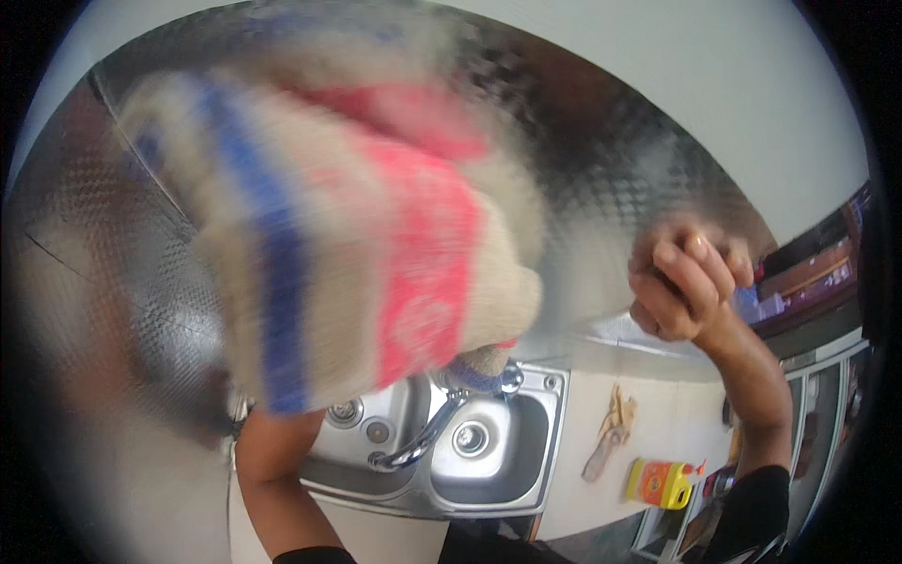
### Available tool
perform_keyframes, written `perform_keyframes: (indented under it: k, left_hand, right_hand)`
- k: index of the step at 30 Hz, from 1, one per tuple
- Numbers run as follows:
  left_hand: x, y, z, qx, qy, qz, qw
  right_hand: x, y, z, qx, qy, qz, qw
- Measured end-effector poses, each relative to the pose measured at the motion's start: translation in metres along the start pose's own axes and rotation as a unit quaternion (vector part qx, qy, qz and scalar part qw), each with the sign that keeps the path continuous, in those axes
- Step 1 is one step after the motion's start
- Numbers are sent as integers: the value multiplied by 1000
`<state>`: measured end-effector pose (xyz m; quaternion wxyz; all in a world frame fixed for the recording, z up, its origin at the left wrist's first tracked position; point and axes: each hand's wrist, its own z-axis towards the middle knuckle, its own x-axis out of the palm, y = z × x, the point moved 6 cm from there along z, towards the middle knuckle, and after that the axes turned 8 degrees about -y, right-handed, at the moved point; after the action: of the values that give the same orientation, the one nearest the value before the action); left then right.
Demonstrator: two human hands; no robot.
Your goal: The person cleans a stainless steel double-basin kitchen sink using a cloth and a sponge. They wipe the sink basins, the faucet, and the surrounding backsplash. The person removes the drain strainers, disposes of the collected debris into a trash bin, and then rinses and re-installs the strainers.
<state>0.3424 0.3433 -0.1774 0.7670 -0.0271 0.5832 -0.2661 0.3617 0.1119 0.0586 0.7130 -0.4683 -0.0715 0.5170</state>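
Head view: cloth (pixel 329 235) at upper left, blurred, likely held high to clear the sink (pixel 528 446). Left hand is hidden behind it; grip cannot be told. Right hand (pixel 689 287), at right, is curled inward, nothing visible held. Tap (pixel 437 434) crosses the steel sink, lower centre. Pale counter (pixel 667 404) and yellow bottle (pixel 660 483), lower right. Shiny textured wall (pixel 611 169) beyond.

Rough, matt cloth (pixel 338 273); metal sink (pixel 523 456) (smooth, glossy).
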Motion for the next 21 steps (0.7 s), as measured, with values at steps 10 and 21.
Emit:
perform_keyframes:
  k: [10,21]
  left_hand:
    - [31,-67,-11,109,88,-124,982]
    - [-99,-124,43,128,-133,72,980]
  right_hand:
    - [-23,9,20,60,116,9,991]
    - [-175,18,4,190,218,27,957]
